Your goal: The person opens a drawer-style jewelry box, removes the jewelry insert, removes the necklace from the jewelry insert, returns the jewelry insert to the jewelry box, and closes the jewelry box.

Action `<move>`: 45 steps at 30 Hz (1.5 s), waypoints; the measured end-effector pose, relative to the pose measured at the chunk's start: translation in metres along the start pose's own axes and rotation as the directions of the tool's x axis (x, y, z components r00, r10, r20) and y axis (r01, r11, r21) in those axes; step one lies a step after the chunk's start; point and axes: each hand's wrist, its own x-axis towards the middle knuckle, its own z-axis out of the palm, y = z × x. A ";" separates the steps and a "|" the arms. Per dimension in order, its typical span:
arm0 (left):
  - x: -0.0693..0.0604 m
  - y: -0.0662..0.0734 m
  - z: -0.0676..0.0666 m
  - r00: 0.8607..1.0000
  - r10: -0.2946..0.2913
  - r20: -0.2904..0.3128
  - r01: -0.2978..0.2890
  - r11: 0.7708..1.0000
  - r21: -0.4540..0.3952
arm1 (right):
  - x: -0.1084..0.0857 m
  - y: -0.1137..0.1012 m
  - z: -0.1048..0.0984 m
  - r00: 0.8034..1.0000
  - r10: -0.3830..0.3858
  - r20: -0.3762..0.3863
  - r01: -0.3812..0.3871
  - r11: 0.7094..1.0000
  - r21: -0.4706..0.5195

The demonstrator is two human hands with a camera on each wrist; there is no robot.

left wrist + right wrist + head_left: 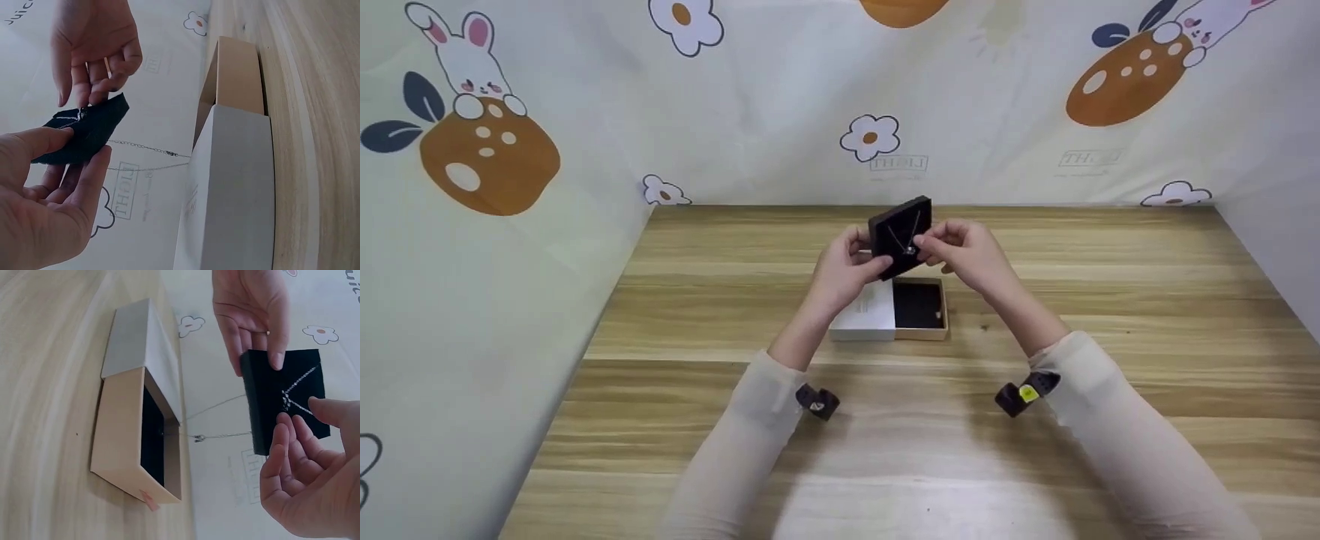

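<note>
My left hand (pixel 844 266) holds a square black jewelry pad (pixel 896 229), tilted above the table, with its thumb on the front face. A thin silver necklace (pixel 301 379) forms a V across the pad, and a small sparkling pendant (pixel 910 250) sits at its point. Loosely bent, my right hand (pixel 306 478) has its fingertips at the pendant, its thumb and forefinger apart. Behind the pad, the chain's loose ends with a clasp (pixel 171 153) hang down. Below the hands stands a jewelry box with a white sleeve (pixel 862 319) and a partly drawn-out beige drawer (pixel 121 427).
The box rests on a wood-grain table (pixel 697 420). A black interior (pixel 917 306) shows in the drawer, and a small ribbon tab (pixel 149 499) sticks out at its end. Behind the table hangs a pale printed sheet (pixel 780 97). Each wrist wears a black camera strap (pixel 819 401).
</note>
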 end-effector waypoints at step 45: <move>-0.005 -0.006 -0.002 0.994 0.020 -0.112 -0.016 0.999 0.037 | -0.007 0.015 0.027 0.983 0.117 0.143 -0.179 0.797 0.577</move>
